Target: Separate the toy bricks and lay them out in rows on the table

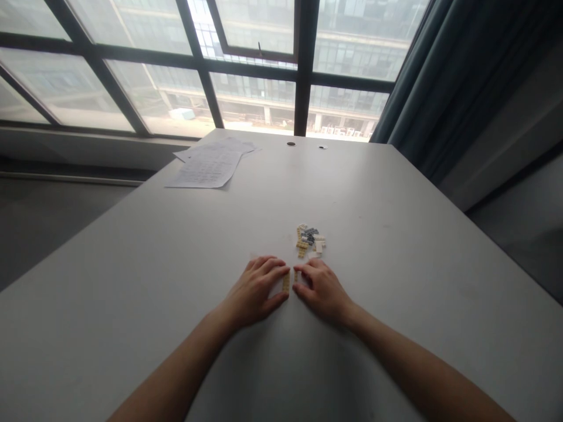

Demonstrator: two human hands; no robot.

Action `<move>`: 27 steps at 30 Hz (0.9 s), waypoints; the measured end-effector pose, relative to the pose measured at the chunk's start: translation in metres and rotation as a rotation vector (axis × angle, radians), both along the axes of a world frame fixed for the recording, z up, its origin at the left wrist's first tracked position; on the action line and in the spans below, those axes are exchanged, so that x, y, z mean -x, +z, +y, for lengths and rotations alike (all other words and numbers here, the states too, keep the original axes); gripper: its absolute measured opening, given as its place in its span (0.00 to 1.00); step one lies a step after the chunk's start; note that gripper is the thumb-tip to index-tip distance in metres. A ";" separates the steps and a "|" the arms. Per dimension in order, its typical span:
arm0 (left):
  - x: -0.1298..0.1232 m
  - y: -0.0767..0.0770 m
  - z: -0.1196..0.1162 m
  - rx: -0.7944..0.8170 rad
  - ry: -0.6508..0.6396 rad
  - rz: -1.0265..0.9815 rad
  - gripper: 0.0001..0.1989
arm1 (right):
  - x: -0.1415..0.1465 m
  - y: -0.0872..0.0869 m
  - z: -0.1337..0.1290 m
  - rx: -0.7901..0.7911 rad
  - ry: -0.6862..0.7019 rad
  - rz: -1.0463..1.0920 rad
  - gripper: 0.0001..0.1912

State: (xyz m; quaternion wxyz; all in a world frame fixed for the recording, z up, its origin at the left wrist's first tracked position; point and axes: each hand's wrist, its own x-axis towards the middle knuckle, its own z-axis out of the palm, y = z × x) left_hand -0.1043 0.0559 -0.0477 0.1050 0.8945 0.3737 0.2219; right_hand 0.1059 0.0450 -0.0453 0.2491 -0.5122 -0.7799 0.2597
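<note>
My left hand (260, 287) grips a tan building plate (286, 282) by its two ends, between thumb and fingers. Just to the right, my right hand (320, 288) pinches a narrower tan building strip (296, 275) the same way. Both pieces stand lengthwise, side by side, with a small gap between them. Beyond my right hand lies a small pile of building bricks: tan pieces (301, 247), grey pieces (310, 234) and white pieces (319, 246). Part of what the right fingers hold is hidden.
The white table (153, 281) stretches ahead to a large window. Printed papers (206, 167) lie at its far left. Two round holes, one a dark cable hole (291, 144), sit near the far edge. A dark curtain (422, 99) hangs at the right.
</note>
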 end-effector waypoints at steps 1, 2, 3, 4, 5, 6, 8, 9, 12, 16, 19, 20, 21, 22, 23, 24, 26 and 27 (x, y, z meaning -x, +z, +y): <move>0.000 0.000 0.000 -0.002 0.003 -0.005 0.23 | -0.002 -0.001 0.000 -0.002 0.016 0.006 0.20; 0.000 0.000 0.000 -0.003 0.006 -0.005 0.24 | -0.004 -0.002 0.000 -0.002 0.034 0.013 0.22; 0.000 -0.001 0.000 -0.003 0.010 0.000 0.24 | -0.006 -0.003 -0.001 -0.001 0.049 0.018 0.24; 0.000 -0.001 0.000 -0.002 0.013 0.008 0.24 | -0.008 -0.003 -0.001 -0.001 0.060 0.020 0.25; 0.000 -0.001 0.000 -0.001 0.015 0.019 0.24 | -0.009 -0.003 -0.001 -0.003 0.065 0.019 0.25; 0.000 -0.001 0.000 0.000 0.018 0.028 0.23 | -0.010 -0.003 -0.001 -0.006 0.066 0.012 0.25; -0.001 -0.001 0.000 -0.003 0.026 0.033 0.21 | -0.009 -0.002 -0.002 -0.012 0.065 -0.013 0.23; -0.001 -0.002 0.000 -0.005 0.029 0.032 0.21 | -0.008 -0.002 -0.002 -0.015 0.063 -0.028 0.22; -0.001 -0.002 0.000 -0.016 0.024 0.022 0.20 | -0.004 -0.001 -0.004 -0.026 0.054 -0.062 0.22; 0.000 -0.003 0.000 -0.025 0.013 0.011 0.20 | -0.002 -0.002 -0.005 -0.031 0.049 -0.072 0.22; 0.000 -0.003 0.000 -0.023 0.014 0.014 0.20 | -0.002 -0.003 -0.006 -0.042 0.045 -0.072 0.22; 0.000 -0.003 0.000 -0.021 0.014 0.017 0.20 | -0.002 -0.003 -0.006 -0.045 0.046 -0.071 0.22; 0.000 -0.003 0.000 -0.020 0.013 0.020 0.20 | -0.002 -0.003 -0.006 -0.046 0.049 -0.070 0.22; 0.000 -0.003 0.000 -0.019 0.014 0.021 0.20 | -0.002 -0.002 -0.006 -0.046 0.049 -0.068 0.22; 0.000 -0.003 0.000 -0.018 0.014 0.021 0.20 | -0.002 -0.002 -0.006 -0.046 0.049 -0.068 0.22; 0.000 -0.003 0.001 -0.018 0.015 0.020 0.20 | -0.003 -0.002 -0.006 -0.044 0.048 -0.067 0.22; 0.000 -0.002 0.001 -0.016 0.015 0.013 0.21 | -0.003 -0.003 -0.006 -0.043 0.051 -0.065 0.23; 0.000 -0.001 0.001 -0.014 0.013 0.008 0.22 | -0.003 -0.003 -0.007 -0.044 0.054 -0.061 0.23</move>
